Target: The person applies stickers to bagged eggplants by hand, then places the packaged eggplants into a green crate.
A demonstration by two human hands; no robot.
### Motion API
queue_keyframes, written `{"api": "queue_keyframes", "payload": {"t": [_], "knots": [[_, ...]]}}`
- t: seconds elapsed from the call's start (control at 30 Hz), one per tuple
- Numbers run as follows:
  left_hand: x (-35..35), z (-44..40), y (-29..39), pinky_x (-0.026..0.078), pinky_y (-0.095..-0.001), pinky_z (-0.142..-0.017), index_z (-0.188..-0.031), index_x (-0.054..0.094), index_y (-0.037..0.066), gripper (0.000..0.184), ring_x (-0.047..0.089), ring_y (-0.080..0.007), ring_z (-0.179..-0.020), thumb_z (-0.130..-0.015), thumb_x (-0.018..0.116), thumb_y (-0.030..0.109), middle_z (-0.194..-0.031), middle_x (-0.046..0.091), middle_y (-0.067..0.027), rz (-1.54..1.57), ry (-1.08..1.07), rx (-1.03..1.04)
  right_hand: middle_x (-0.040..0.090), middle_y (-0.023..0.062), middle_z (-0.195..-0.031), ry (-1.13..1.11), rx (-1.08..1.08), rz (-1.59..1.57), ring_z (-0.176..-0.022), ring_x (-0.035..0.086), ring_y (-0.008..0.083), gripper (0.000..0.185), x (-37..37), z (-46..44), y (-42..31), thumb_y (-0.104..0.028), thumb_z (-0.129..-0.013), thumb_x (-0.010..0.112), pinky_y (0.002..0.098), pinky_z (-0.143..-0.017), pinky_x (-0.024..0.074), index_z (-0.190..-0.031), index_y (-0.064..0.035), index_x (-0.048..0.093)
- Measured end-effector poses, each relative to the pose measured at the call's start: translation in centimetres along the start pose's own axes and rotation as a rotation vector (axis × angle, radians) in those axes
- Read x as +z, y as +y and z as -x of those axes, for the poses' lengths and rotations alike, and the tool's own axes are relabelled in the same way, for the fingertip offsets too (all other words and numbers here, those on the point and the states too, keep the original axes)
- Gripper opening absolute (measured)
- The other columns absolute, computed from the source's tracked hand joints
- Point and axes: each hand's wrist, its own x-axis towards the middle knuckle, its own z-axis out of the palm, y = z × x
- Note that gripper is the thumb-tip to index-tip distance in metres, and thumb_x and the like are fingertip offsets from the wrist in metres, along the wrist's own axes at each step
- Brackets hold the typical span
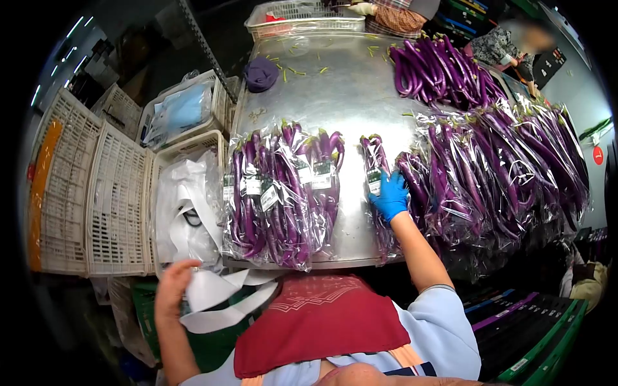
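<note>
Well, the right hand (391,196) splays on bagged eggplants (373,156), the left hand's (172,286) grip unclear.

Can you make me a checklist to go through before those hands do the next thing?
1. Right hand on a bundle: ok, it rests on a bagged eggplant bundle.
2. Label on that bundle: ok, it shows beside the hand.
3. Both hands gloved: not ok, the left hand is bare.
4. Left hand gripping the white strip: cannot tell.
5. All eggplants bagged: not ok, the far pile looks loose.
</note>
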Motion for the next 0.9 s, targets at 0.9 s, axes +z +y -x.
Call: {"api": "queue_keyframes", "payload": {"t": [0.9], "knots": [[3.2,-2.7,-5.0,0.052,-0.0454,-0.058,-0.100,0.051,0.003,0.045,0.061,-0.0339,-0.066,-0.086,0.039,0.043,-0.073,0.060,-0.0168,0.922,-0.234,0.047,0.024,0.0335,-0.128,-0.084,-0.409,-0.811,-0.122,0.024,0.0401,0.087,-1.1,-2.1,-13.3,-0.053,-0.074,0.052,0.0390,-0.100,0.0235,-0.130,0.0034,0.017]]}}
